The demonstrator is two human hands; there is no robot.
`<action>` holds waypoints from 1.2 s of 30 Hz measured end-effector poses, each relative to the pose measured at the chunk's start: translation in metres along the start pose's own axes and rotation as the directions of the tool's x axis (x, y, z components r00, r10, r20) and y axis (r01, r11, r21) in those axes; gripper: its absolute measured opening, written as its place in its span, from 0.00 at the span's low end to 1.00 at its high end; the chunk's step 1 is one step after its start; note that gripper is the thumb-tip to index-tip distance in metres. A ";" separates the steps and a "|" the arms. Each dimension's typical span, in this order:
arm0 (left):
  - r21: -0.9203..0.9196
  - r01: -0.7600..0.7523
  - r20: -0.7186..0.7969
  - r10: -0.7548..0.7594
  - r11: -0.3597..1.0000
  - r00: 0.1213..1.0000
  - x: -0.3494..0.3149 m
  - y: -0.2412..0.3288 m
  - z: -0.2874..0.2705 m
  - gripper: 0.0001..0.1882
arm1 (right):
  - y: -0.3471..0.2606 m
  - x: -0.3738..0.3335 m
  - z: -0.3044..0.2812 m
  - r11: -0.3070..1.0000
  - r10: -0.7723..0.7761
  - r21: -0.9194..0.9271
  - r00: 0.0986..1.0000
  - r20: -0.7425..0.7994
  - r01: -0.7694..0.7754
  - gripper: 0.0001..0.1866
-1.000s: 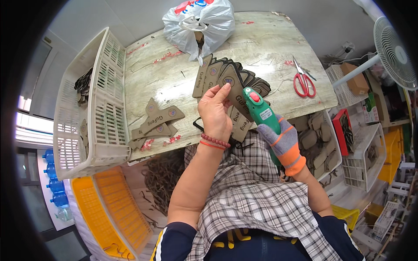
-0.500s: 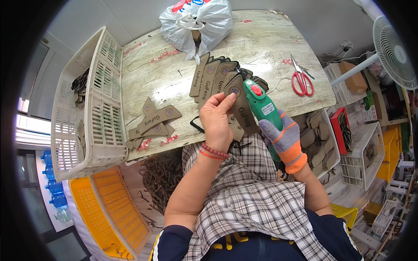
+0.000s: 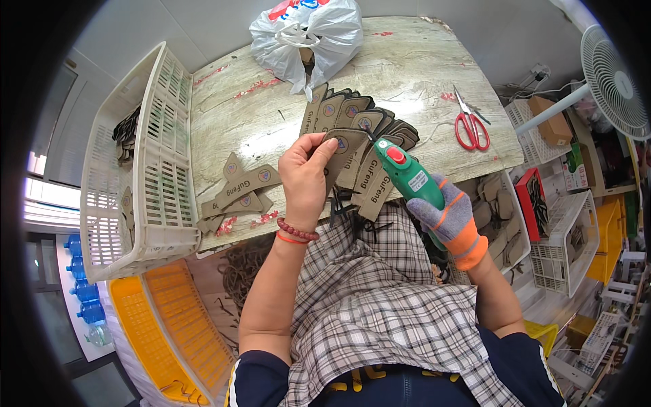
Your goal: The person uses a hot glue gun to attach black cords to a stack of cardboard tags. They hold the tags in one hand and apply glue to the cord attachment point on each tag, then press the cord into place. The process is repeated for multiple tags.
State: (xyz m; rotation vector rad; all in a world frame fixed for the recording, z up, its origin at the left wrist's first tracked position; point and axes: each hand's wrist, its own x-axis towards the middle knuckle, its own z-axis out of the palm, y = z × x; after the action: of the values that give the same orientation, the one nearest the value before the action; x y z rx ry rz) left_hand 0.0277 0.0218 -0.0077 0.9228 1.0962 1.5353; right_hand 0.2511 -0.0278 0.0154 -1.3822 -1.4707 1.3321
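My bare left hand point(image 3: 304, 175), with red bracelets at the wrist, pinches a khaki fabric strip point(image 3: 343, 150) bearing a small round emblem. My right hand point(image 3: 449, 220), in a grey and orange glove, is wrapped round a green handheld power tool point(image 3: 413, 178) with a red button. The tool's thin dark tip is at the right edge of the held strip's upper end; whether it touches cannot be told. Behind and below lies a fanned pile of similar dark-edged strips point(image 3: 328, 110). Dark thin trimmings point(image 3: 337, 203) hang at the table's near edge.
Red-handled scissors point(image 3: 466, 110) lie on the table's right side. A tied white plastic bag point(image 3: 332, 57) sits at the back. More strips point(image 3: 244, 184) lie at left, beside a tall white basket point(image 3: 139, 234). Yellow crates point(image 3: 186, 312) stand lower left; a fan point(image 3: 614, 85) is far right.
My left hand has moved left with a strip, which now tilts the other way. The tool has shifted slightly left and down, uncovering more strips beneath it.
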 end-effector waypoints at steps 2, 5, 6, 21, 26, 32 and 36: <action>0.019 0.008 0.031 -0.009 1.000 0.999 0.002 0.006 -0.003 0.06 | 0.000 0.000 -0.002 1.000 -0.015 -0.012 1.000 0.025 0.016 0.26; 0.112 -0.032 0.083 0.023 0.993 0.996 0.006 0.012 -0.010 0.06 | -0.004 0.000 -0.005 0.998 0.022 -0.057 0.997 0.075 -0.017 0.26; 0.151 -0.047 0.106 0.031 0.987 0.994 0.007 0.015 -0.013 0.06 | -0.004 0.001 -0.006 0.999 0.013 -0.053 0.996 0.083 -0.008 0.25; 0.396 -0.078 0.324 -0.059 0.915 0.944 0.009 0.040 -0.027 0.05 | -0.009 0.008 -0.010 0.996 0.024 -0.085 0.973 0.227 -0.005 0.27; 0.429 -0.047 0.364 -0.125 0.902 0.923 0.007 0.037 -0.033 0.04 | -0.011 0.013 -0.003 0.999 0.020 -0.046 0.967 0.255 -0.009 0.30; 0.490 -0.008 0.318 -0.170 0.872 0.933 0.004 0.044 -0.056 0.03 | -0.013 0.020 0.009 0.991 -0.002 -0.128 0.969 0.249 0.035 0.30; 0.753 -0.003 0.170 -0.190 0.658 0.967 0.015 0.033 -0.106 0.05 | 0.011 0.006 -0.007 0.996 0.090 0.010 0.989 0.114 -0.092 0.30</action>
State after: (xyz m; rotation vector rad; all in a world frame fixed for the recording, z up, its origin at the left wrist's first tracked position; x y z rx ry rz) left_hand -0.0842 0.0126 -0.0078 1.5318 1.6105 0.8075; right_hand 0.2593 -0.0212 0.0050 -1.3985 -1.4839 1.4978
